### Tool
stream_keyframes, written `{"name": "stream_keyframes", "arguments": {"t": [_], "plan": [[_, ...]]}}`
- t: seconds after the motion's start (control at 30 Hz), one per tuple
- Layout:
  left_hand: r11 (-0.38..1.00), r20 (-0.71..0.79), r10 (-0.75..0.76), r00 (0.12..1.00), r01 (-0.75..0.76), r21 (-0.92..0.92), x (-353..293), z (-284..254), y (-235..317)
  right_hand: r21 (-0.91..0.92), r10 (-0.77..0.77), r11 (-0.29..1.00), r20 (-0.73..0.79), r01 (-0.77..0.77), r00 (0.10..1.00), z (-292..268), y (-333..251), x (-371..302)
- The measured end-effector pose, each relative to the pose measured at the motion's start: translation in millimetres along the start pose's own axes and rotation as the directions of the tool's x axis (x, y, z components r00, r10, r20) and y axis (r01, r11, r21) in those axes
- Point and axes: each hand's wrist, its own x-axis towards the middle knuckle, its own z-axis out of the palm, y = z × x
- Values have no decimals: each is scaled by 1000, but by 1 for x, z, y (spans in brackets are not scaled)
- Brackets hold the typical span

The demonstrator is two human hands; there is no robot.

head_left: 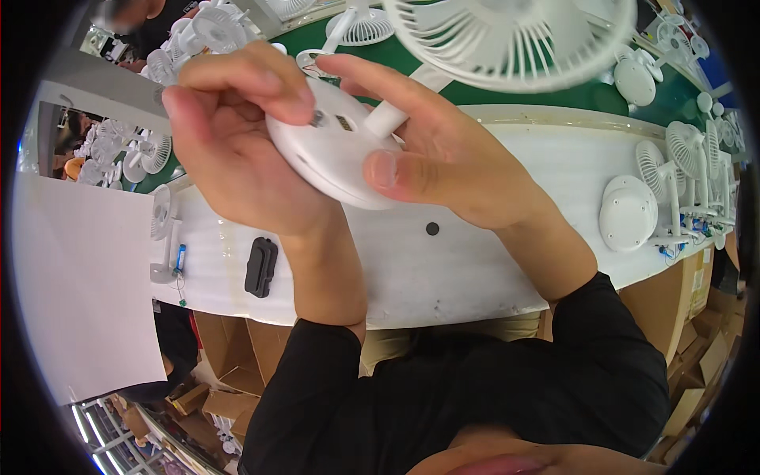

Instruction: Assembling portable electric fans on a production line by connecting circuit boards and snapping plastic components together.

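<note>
The white fan (511, 43) was held above the table (566, 170), its base (321, 154) pinched by the right hand (459, 150); the left hand (245, 154) curled at its edge, grip unclear. Base work, apparently underway, next required steadiness.

We see the fan (434, 77) cut off by the top edge, and our right hand (467, 162) hides part of its stem, while our left hand's (245, 162) fingertips cover a patch of its base (317, 162). We cannot tell what the small dark disc (432, 229) is; a co-worker's head (125, 13) is blurred.
</note>
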Motion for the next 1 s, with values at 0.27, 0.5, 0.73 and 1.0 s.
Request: {"name": "stream_keyframes", "arguments": {"t": [0.27,0.5,0.73,1.0], "plan": [[981,237,181,955,-192,25,3,9,0,-91,85,992,15,-84,996,-4,-10,4],[952,157,150,976,-185,243,-6,15,13,69,48,996,112,-56,993,-5,1,6],[991,37,-54,998,49,127,-2,13,10,157,51,986,56,-59,997,2,0,1],[988,266,153,952,-155,-14,-2,17,17,-146,-39,987,157,63,987,-3,-7,3]]}}
